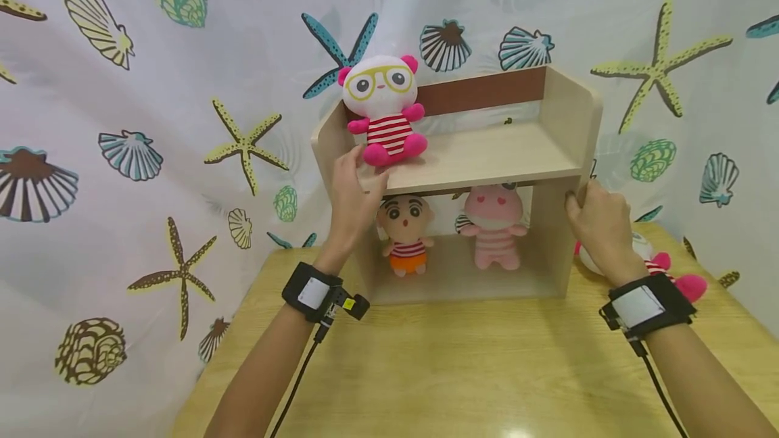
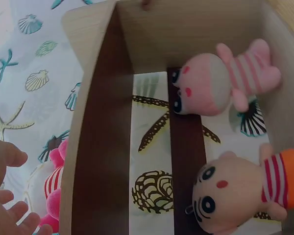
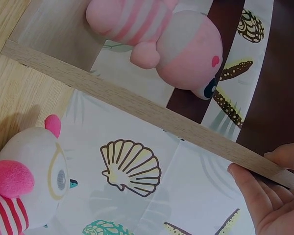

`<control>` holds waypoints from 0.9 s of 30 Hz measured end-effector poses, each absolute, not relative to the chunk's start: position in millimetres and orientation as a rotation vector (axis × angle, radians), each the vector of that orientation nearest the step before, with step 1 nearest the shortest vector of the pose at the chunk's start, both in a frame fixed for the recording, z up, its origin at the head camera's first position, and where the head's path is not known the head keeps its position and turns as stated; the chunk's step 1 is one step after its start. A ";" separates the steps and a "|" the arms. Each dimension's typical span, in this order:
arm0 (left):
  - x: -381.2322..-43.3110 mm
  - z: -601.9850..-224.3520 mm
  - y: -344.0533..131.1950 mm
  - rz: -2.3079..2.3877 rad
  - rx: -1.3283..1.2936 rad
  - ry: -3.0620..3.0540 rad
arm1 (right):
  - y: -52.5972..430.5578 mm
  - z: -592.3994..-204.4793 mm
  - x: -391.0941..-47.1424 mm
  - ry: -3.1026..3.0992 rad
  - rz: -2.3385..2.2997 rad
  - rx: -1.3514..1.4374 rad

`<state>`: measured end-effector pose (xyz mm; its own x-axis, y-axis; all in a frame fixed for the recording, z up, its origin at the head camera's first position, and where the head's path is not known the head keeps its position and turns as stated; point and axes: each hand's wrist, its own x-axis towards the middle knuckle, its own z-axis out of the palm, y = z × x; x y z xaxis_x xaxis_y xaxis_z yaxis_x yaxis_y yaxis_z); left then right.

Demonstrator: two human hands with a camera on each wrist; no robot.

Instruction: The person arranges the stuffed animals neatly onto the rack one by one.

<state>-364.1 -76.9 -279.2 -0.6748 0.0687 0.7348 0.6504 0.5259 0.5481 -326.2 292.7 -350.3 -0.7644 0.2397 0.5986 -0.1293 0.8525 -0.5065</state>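
Note:
A two-level wooden desk shelf stands on the table. On its upper board, at the left, sits a white-and-pink panda plush with yellow glasses. My left hand is at the board's left front, fingers spread beside the panda's feet; the left wrist view shows the fingers apart. My right hand grips the shelf's right side panel, thumb on one face and fingers on the other. In the lower level are a boy doll in orange shorts and a pink striped plush animal.
Another panda plush lies on the table to the right of the shelf, partly behind my right wrist in the head view. Behind everything hangs a curtain printed with shells and starfish. The wooden table extends in front of the shelf.

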 end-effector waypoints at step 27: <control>-370.8 -365.3 -125.3 -1.290 -0.299 -2.178 | 294.3 -348.8 -326.5 -2.350 0.741 -0.086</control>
<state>-370.8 -125.3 -365.3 -0.8044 -0.0989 0.5857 0.4661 0.5061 0.7257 -326.5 294.3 -348.8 -0.7779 0.2474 0.5776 -0.1287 0.8370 -0.5318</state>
